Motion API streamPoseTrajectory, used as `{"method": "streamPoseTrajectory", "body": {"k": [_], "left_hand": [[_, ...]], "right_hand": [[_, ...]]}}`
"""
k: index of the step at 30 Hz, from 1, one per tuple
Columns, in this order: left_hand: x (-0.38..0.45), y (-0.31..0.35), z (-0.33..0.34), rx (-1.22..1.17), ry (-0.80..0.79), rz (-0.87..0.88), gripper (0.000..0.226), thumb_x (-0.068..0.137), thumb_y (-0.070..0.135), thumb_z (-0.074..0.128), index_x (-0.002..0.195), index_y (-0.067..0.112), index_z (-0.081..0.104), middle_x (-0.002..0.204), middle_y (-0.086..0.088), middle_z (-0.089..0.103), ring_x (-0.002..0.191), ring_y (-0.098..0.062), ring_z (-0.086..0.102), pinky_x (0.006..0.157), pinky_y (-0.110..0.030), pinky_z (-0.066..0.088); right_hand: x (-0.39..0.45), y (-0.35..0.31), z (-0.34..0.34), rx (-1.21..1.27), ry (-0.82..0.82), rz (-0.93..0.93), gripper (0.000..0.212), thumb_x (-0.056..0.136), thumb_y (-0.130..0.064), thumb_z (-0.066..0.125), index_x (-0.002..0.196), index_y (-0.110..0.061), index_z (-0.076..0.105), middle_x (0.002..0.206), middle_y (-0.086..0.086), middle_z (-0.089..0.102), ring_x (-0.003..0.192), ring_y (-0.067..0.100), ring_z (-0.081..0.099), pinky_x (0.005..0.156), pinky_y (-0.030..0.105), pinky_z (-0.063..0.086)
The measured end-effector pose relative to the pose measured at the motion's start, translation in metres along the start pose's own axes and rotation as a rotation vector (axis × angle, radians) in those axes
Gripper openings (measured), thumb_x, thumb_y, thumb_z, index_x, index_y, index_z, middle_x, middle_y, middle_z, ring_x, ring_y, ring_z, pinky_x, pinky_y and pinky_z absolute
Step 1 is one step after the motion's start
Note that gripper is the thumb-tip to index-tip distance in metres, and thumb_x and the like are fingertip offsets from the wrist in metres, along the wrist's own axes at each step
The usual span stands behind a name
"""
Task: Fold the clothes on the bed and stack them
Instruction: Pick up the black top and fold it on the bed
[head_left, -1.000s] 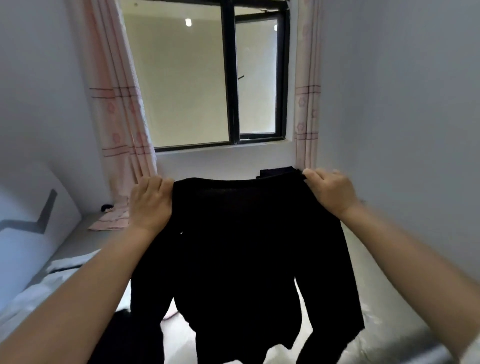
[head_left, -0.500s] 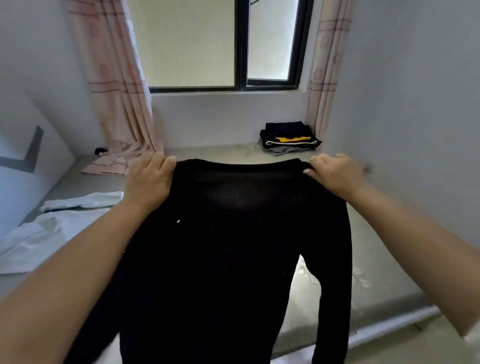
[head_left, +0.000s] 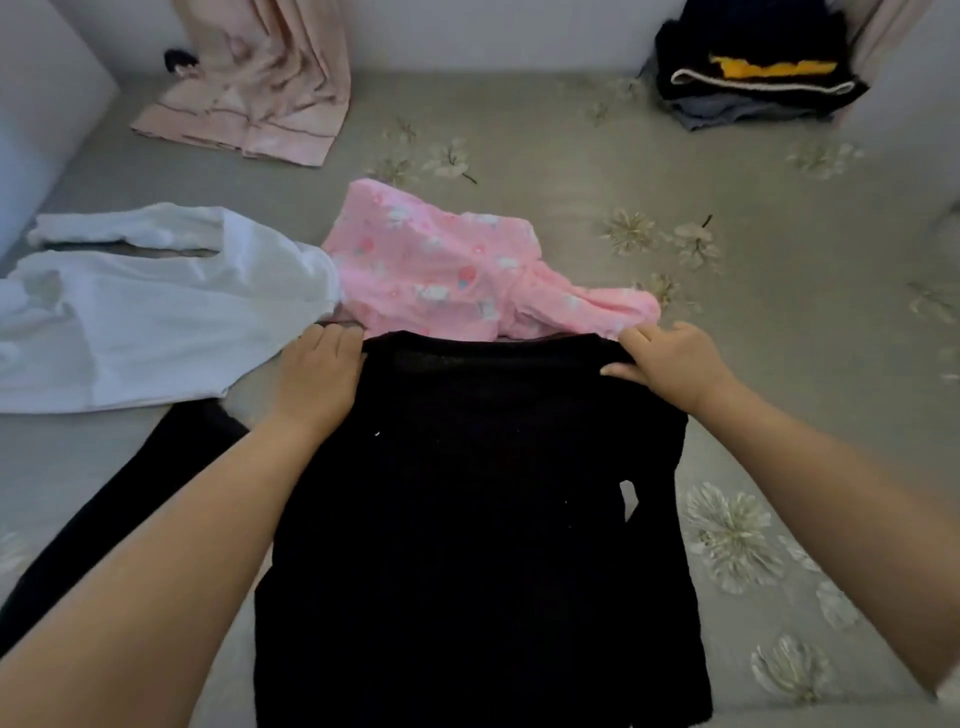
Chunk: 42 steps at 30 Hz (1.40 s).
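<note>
A black long-sleeved top (head_left: 467, 519) lies spread on the bed (head_left: 779, 364) in front of me. My left hand (head_left: 319, 376) grips its left shoulder and my right hand (head_left: 670, 364) grips its right shoulder. One black sleeve (head_left: 130, 499) trails out to the lower left. Just beyond the top's collar lies a crumpled pink patterned garment (head_left: 457, 270). A white garment (head_left: 135, 312) is spread at the left. A stack of folded dark clothes (head_left: 753, 73) with a yellow band sits at the far right corner.
The grey sheet has a flower print. A pink curtain (head_left: 260, 83) hangs down onto the bed at the far left, with a small black object (head_left: 179, 60) beside it. White walls close in the bed at the left and far sides.
The black top was held up in the air in front of the window; both hands have lowered it and it now lies on the bed. My view has tipped down.
</note>
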<state>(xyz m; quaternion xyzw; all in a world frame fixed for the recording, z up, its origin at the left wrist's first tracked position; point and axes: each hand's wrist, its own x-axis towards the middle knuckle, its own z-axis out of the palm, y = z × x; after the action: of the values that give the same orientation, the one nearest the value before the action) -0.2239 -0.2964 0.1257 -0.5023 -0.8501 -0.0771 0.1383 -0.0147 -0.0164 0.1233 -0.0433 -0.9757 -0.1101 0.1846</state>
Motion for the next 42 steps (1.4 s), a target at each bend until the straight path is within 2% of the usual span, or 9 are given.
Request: {"method": "streamPoseTrajectory", "body": {"k": [4,13,16,19,24,27,33,37,42], "left_hand": [[0.012,-0.027,0.05,-0.028,-0.025,0.023,0.03,0.078,0.013,0.039,0.066,-0.008,0.056,0.056,-0.021,0.053,0.05,-0.033,0.055,0.041,-0.033,0.043],[0.115,-0.095,0.13,0.115,0.024,0.136,0.017,0.076,0.004,0.047,0.067,-0.006,0.057,0.057,-0.02,0.053,0.049,-0.033,0.054,0.039,-0.03,0.039],[0.138,-0.1,0.172,0.022,-0.048,-0.082,0.03,0.086,0.008,0.045,0.109,-0.009,0.056,0.104,-0.032,0.056,0.095,-0.044,0.053,0.069,-0.049,0.04],[0.13,-0.08,0.213,-0.054,-0.313,-0.26,0.059,0.091,0.011,0.043,0.145,0.007,0.018,0.153,-0.017,0.01,0.14,-0.033,0.005,0.106,-0.046,0.011],[0.058,-0.022,0.255,-0.155,-0.448,-0.19,0.058,0.096,0.024,0.036,0.145,0.004,0.014,0.154,-0.013,0.005,0.142,-0.027,-0.004,0.113,-0.043,0.0],[0.01,0.004,0.261,-0.226,-0.47,-0.184,0.059,0.094,0.032,0.033,0.143,0.002,0.019,0.153,-0.016,0.011,0.142,-0.029,0.001,0.113,-0.042,0.002],[-0.072,0.048,0.255,-0.257,-0.572,-0.174,0.067,0.088,0.042,0.031,0.141,0.002,0.026,0.15,-0.021,0.019,0.14,-0.033,0.01,0.109,-0.045,0.0],[-0.135,0.07,0.243,-0.203,-0.717,-0.224,0.067,0.089,0.043,0.036,0.144,0.009,0.018,0.153,-0.018,0.011,0.141,-0.031,0.003,0.108,-0.041,-0.006],[-0.194,0.101,0.211,-0.235,-0.699,-0.278,0.061,0.084,0.024,0.063,0.134,-0.001,0.04,0.141,-0.027,0.034,0.133,-0.041,0.029,0.107,-0.051,0.016]], "right_hand": [[0.019,-0.007,0.04,-0.01,-0.156,0.182,0.047,0.046,-0.023,0.09,0.049,0.002,0.051,0.041,0.017,0.049,0.025,0.025,0.044,0.032,0.023,0.037],[0.092,0.035,0.125,-0.042,-0.154,0.185,0.045,0.056,-0.026,0.085,0.051,0.001,0.049,0.043,0.018,0.048,0.027,0.025,0.043,0.036,0.026,0.038],[0.114,0.039,0.162,-0.027,-0.273,0.456,0.036,0.079,-0.027,0.069,0.086,0.006,0.058,0.083,0.028,0.058,0.069,0.037,0.058,0.065,0.043,0.04],[0.113,0.01,0.199,0.009,-0.449,0.604,0.049,0.087,-0.022,0.057,0.13,-0.005,0.04,0.125,0.023,0.045,0.114,0.035,0.042,0.094,0.043,0.027],[0.054,-0.075,0.229,0.101,-0.404,0.464,0.052,0.078,0.0,0.055,0.129,-0.002,0.048,0.14,0.026,0.037,0.133,0.042,0.029,0.108,0.056,0.015],[0.008,-0.109,0.228,0.078,-0.369,0.409,0.051,0.068,0.007,0.066,0.118,0.0,0.059,0.138,0.029,0.039,0.128,0.048,0.033,0.1,0.061,0.01],[-0.107,-0.155,0.197,0.303,-0.553,0.486,0.048,0.075,0.001,0.069,0.12,0.007,0.054,0.13,0.032,0.046,0.121,0.049,0.042,0.098,0.055,0.029],[-0.171,-0.15,0.171,0.18,-0.691,0.52,0.045,0.081,-0.01,0.065,0.125,-0.004,0.055,0.133,0.021,0.049,0.121,0.043,0.046,0.096,0.065,0.028],[-0.195,-0.118,0.163,0.208,-0.775,0.627,0.05,0.092,-0.009,0.047,0.139,-0.022,0.037,0.149,0.016,0.027,0.14,0.031,0.02,0.107,0.059,0.007]]}}
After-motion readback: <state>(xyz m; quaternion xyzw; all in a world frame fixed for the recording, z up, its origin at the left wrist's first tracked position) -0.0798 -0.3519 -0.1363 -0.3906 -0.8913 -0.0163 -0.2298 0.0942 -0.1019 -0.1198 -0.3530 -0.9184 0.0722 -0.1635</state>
